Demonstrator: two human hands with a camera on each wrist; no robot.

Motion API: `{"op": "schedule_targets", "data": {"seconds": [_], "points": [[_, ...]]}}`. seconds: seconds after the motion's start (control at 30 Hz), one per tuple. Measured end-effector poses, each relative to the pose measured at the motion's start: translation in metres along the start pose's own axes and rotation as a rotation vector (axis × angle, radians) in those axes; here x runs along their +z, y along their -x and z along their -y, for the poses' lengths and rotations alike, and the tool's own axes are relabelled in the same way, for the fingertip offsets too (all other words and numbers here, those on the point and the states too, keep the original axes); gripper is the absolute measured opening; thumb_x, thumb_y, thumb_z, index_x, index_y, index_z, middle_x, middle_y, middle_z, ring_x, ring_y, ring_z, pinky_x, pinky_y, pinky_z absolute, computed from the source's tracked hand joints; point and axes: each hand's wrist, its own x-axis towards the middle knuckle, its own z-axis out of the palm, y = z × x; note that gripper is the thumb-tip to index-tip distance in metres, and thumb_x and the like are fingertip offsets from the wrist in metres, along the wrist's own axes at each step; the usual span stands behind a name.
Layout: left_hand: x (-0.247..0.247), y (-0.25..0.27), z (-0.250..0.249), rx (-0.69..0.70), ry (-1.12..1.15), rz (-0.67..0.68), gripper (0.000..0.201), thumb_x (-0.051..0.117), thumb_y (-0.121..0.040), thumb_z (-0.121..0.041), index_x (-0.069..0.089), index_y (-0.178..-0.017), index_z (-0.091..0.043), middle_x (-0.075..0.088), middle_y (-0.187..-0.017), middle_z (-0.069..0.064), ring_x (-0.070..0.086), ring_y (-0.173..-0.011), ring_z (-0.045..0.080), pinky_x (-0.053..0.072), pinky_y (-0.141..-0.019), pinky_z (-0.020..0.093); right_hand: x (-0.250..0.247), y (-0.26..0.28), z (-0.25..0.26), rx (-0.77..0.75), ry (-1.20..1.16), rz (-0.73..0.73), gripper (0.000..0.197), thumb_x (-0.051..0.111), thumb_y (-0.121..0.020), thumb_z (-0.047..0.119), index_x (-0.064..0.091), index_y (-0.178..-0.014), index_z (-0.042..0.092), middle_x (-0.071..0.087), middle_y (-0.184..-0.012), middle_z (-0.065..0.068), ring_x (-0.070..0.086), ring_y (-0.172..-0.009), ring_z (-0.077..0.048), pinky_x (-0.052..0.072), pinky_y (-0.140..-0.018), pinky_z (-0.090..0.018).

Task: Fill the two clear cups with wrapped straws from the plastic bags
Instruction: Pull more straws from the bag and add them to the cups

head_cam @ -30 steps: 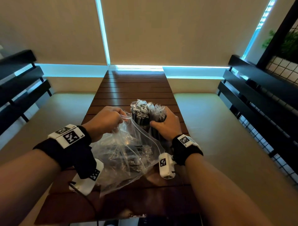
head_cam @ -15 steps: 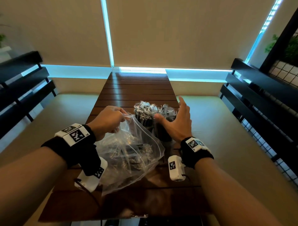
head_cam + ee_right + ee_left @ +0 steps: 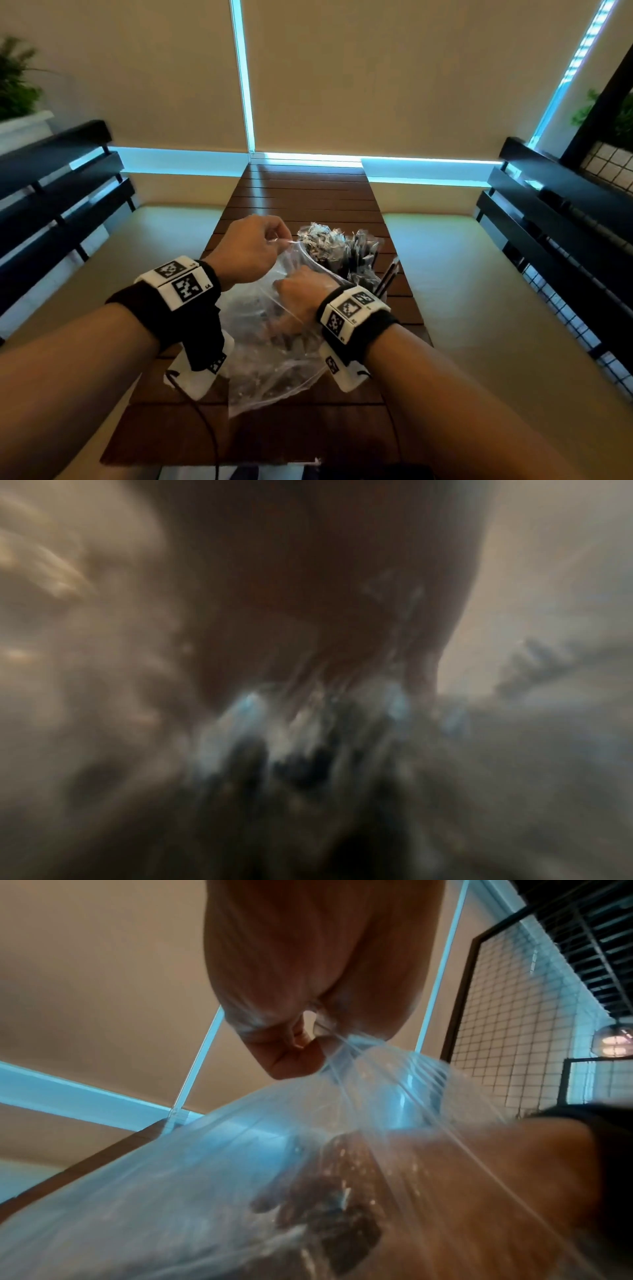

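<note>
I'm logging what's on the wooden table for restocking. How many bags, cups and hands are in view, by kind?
Plastic bag: 1
Cups holding wrapped straws: 2, the left cup and the right cup, though their walls are mostly hidden
Hands: 2, the left hand and the right hand
Total: 5

Black wristbands [image 3: 191, 318], white marker-tagged camera blocks [image 3: 346, 311], bare forearms.

Clear plastic bag [image 3: 274, 359], black straws [image 3: 359, 260], brown slatted table [image 3: 308, 192].
</note>
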Motion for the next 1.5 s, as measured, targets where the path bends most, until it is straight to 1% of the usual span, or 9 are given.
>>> {"op": "schedule_targets", "data": {"seconds": [0.1,0.3,0.53,0.73,0.87,1.0,1.2,1.3,1.5], "points": [[-0.002,-0.001,0.004,0.072,-0.040,-0.062,0.008,0.066,-0.095,-0.018,0.066,-0.087,-0.021,0.052,-0.080,-0.016,0.048,-0.075,0.002,0.033,-0.063,0.011,0.002,-0.013,0.004,0.036,0.011,-0.023,0.030,0.046,-0.099,0.025,0.062,-0.118,0.009,0.060,-0.124,-0.015,0.054,-0.121,-0.035,0.048,-0.085,-0.046],[0.008,0.003,0.027,0.186,-0.107,-0.061,0.006,0.067,-0.094,-0.015,0.071,-0.095,-0.019,0.042,-0.085,-0.013,0.045,-0.075,-0.001,0.035,-0.063,0.008,0.025,-0.035,0.012,0.059,0.056,-0.074,0.033,0.039,-0.104,0.025,0.066,-0.115,0.010,0.067,-0.119,-0.011,0.064,-0.109,-0.032,0.042,-0.073,-0.035],[0.001,-0.002,0.044,0.203,-0.074,-0.078,0.006,0.068,-0.094,-0.024,0.069,-0.098,-0.020,0.052,-0.092,-0.006,0.054,-0.086,0.011,0.035,-0.069,0.010,0.025,-0.053,0.020,0.076,0.062,-0.066,0.034,0.038,-0.104,0.022,0.066,-0.118,0.010,0.066,-0.120,-0.012,0.063,-0.111,-0.033,0.045,-0.081,-0.037],[-0.005,-0.005,0.068,-0.019,-0.408,0.331,0.045,0.064,-0.091,-0.046,0.058,-0.130,-0.025,0.053,-0.121,0.004,0.056,-0.110,0.023,0.048,-0.093,0.035,0.023,-0.052,0.020,0.051,-0.091,-0.120,0.028,0.046,-0.099,0.012,0.057,-0.125,0.012,0.064,-0.105,-0.011,0.060,-0.095,-0.030,0.040,-0.074,-0.031],[0.004,-0.008,0.075,-0.115,-0.259,0.274,0.022,0.054,-0.097,-0.026,0.070,-0.111,-0.021,0.068,-0.114,0.009,0.067,-0.077,0.017,0.057,-0.061,0.030,0.022,-0.055,0.019,0.131,-0.186,-0.054,0.042,0.058,-0.096,0.037,0.058,-0.125,0.008,0.062,-0.123,-0.012,0.059,-0.114,-0.029,0.048,-0.087,-0.034],[0.013,-0.009,0.074,-0.210,-0.146,0.254,0.023,0.054,-0.096,-0.018,0.072,-0.111,-0.019,0.072,-0.108,0.009,0.068,-0.101,0.029,0.059,-0.079,0.037,0.022,-0.050,0.013,0.199,-0.219,0.011,0.040,0.069,-0.088,0.039,0.063,-0.113,0.008,0.064,-0.116,-0.011,0.060,-0.103,-0.027,0.040,-0.073,-0.027],[0.028,-0.012,0.071,-0.303,-0.071,0.304,0.022,0.050,-0.102,-0.025,0.067,-0.108,-0.011,0.068,-0.104,0.013,0.070,-0.092,0.030,0.063,-0.071,0.044,0.008,-0.030,-0.005,0.289,-0.394,0.166,0.025,0.061,-0.093,0.014,0.062,-0.114,0.001,0.071,-0.106,-0.016,0.064,-0.078,-0.023,0.054,-0.061,-0.033],[0.036,-0.014,0.072,-0.388,0.068,0.372,0.022,0.047,-0.101,-0.022,0.065,-0.105,-0.011,0.064,-0.107,0.015,0.066,-0.088,0.027,0.063,-0.062,0.042,-0.004,-0.005,-0.022,0.272,-0.384,0.200,0.021,0.066,-0.091,0.023,0.063,-0.106,0.008,0.070,-0.086,-0.005,0.061,-0.065,-0.018,0.049,-0.056,-0.024],[0.052,-0.014,0.061,-0.331,-0.086,0.346,0.027,0.047,-0.092,-0.012,0.065,-0.111,-0.005,0.065,-0.111,0.017,0.066,-0.099,0.038,0.062,-0.074,0.043,-0.047,0.059,-0.044,0.222,-0.109,0.219,0.020,0.061,-0.094,0.035,0.058,-0.094,0.016,0.056,-0.071,0.003,0.053,-0.060,-0.012,0.038,-0.050,-0.021]]}}
